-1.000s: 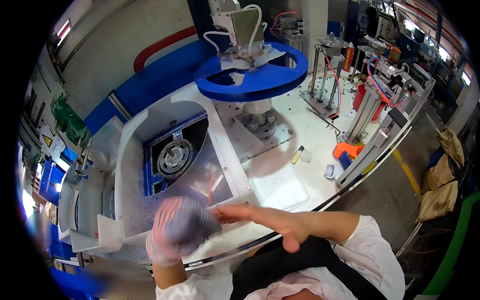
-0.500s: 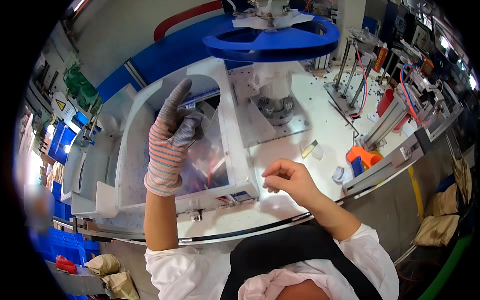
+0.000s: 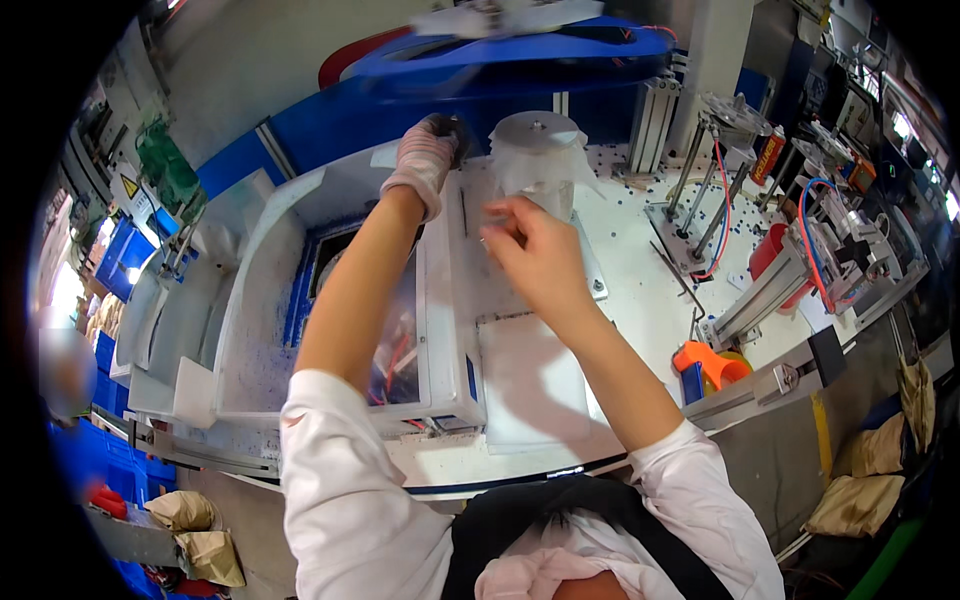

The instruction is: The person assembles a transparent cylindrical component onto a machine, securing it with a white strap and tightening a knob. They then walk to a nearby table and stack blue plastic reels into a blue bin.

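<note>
My left hand (image 3: 424, 165), in a striped glove with dark grey fingers, reaches over the far right corner of a white open-topped bin (image 3: 440, 330). Its fingers bend away from me and blur, so I cannot tell whether they hold anything. My bare right hand (image 3: 535, 255) hovers just in front of a white pedestal (image 3: 545, 190) with a round top and a loose, whitish wrap. Its thumb and fingertips are drawn together; whatever lies between them is too small to make out. Above both hands hangs a blue spoked wheel (image 3: 520, 65), smeared by motion.
A white sheet (image 3: 535, 385) lies on the speckled white table (image 3: 625, 265). To the right stand metal posts on a plate (image 3: 690, 225), an orange tape dispenser (image 3: 712, 362) and a red cup (image 3: 768, 255). A metal rail (image 3: 760, 385) edges the table's right side.
My left hand has swung from above the bin to its far right corner. My right hand has moved forward, its fingers closing toward each other. The blue wheel has shifted up and blurred.
</note>
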